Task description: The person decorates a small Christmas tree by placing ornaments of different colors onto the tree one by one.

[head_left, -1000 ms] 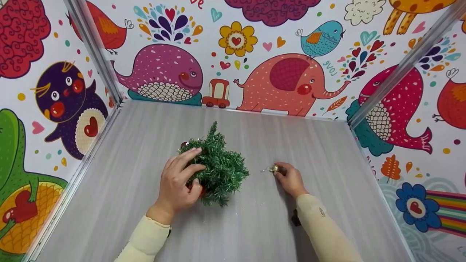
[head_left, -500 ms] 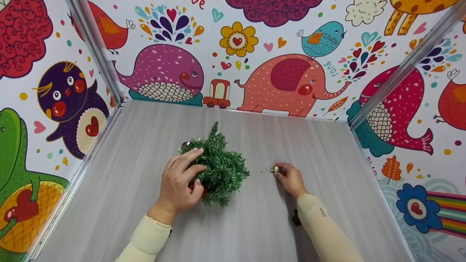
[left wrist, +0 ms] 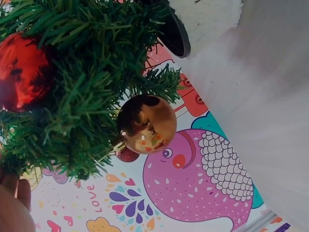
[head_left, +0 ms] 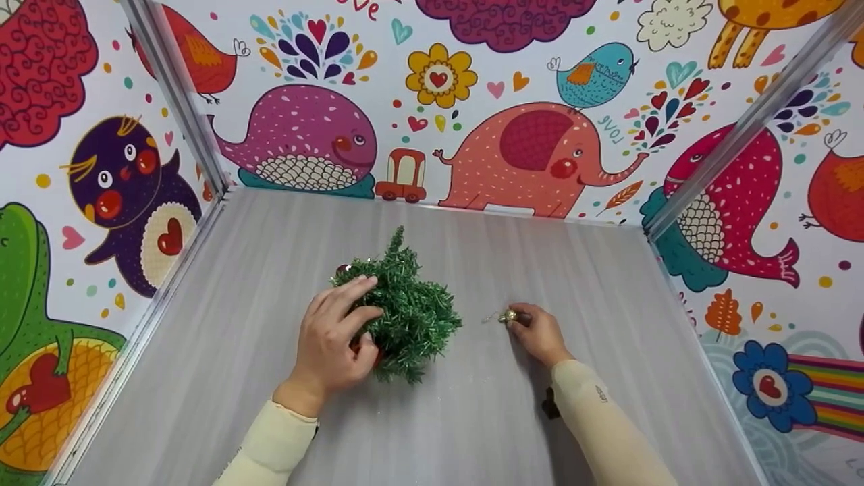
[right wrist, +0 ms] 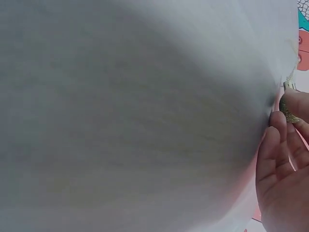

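Observation:
A small green artificial Christmas tree [head_left: 422, 314] stands left of the middle of the table. My left hand [head_left: 334, 334] holds it from the left, fingers bent over the branches. In the left wrist view, a shiny red bauble [left wrist: 24, 72], a gold bauble [left wrist: 148, 124] and a smaller red bauble [left wrist: 128, 154] hang among the needles. My right hand [head_left: 541, 335], apart from the tree on its right, pinches a small gold ornament [head_left: 509, 315] between thumb and fingers. A thin loop of thread points from it toward the tree. The right wrist view shows little of this ornament [right wrist: 287, 111].
The grey table [head_left: 270, 256] lies under both hands, with a few tiny glittering specks on it. Upright walls with cartoon animals [head_left: 310, 135] enclose the back and both sides, and metal posts [head_left: 179, 94] stand at the back corners.

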The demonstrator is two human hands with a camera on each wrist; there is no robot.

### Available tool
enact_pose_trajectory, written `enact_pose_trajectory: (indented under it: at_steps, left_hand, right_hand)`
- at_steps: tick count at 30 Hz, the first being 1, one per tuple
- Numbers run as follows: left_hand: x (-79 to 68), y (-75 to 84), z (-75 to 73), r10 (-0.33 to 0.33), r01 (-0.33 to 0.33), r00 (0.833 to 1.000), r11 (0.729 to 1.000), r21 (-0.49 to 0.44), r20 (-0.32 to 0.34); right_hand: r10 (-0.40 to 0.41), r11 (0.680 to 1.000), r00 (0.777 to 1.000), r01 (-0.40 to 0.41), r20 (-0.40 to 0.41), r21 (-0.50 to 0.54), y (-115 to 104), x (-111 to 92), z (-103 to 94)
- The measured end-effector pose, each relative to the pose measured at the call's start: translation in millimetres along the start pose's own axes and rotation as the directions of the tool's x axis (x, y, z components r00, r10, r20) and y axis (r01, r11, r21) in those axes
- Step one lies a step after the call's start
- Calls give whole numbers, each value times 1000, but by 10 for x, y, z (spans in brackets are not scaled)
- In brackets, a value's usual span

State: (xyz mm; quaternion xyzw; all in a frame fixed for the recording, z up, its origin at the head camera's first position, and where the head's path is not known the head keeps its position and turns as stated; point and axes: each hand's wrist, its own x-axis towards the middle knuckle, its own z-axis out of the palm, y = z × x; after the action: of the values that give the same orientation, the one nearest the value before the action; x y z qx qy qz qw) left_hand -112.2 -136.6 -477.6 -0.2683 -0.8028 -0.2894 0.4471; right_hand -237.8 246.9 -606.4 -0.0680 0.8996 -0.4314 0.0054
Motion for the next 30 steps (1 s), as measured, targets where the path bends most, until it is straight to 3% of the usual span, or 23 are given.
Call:
enact_pose_trajectory:
  at_steps: [8,17,22,30]
  left_hand:
    - [16,5,8,17,-17,1000,1000,6,-12]
    - [24,0,11,34,-34,999,999,19,-15]
    - [24,1,10,43,-43,999,999,23,-9]
    - [19,-3,2,45,-45,999,999,24,-4]
  right_hand:
    - [-30,1000,1000,30,1,4,-75,-62,-54]
    - [-95,995,995,95,-1,-9,-315,-175,-110]
    - [-175,985,984,174,-20,-18,-484,-270,-130]
    - [-277,959,960,279,-43,56,-810,-465,-145]
